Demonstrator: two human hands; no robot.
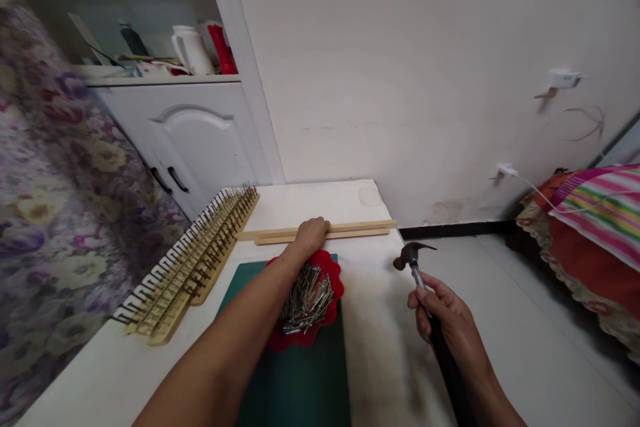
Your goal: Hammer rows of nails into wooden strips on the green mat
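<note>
**Your left hand (pixel 311 235) on two wooden strips (pixel 357 229), your right hand (pixel 457 327) around a hammer (pixel 437 340)**

Beyond the far edge of your worktop (pixel 375 320) stands a pale wall (pixel 425 80), and past its left edge hangs a floral curtain (pixel 55 213). The worktop is white and runs away from you. Between its left and right edges, on the side nearer you, lies a green mat (pixel 305 387).

Along the left edge you have nail-studded boards (pixel 193 267), slanting with that edge, their rows of metal points standing up.

The two wooden strips lie toward the far edge and roughly parallel to it, their right ends close to the right edge. Your left hand is near their middle, fingers curled down over them; the fingertips are hidden, so you cannot tell whether they pinch the wood.

By the right edge, your right hand is closed around the hammer's dark handle, with the hammer's head raised and its claw turned away from the worktop.

A red scalloped dish (pixel 334 285) sits on the mat, partly covered by your left forearm (pixel 250 307). Smallest of all, loose nails (pixel 310 300) lie heaped and crisscrossed inside it.
</note>
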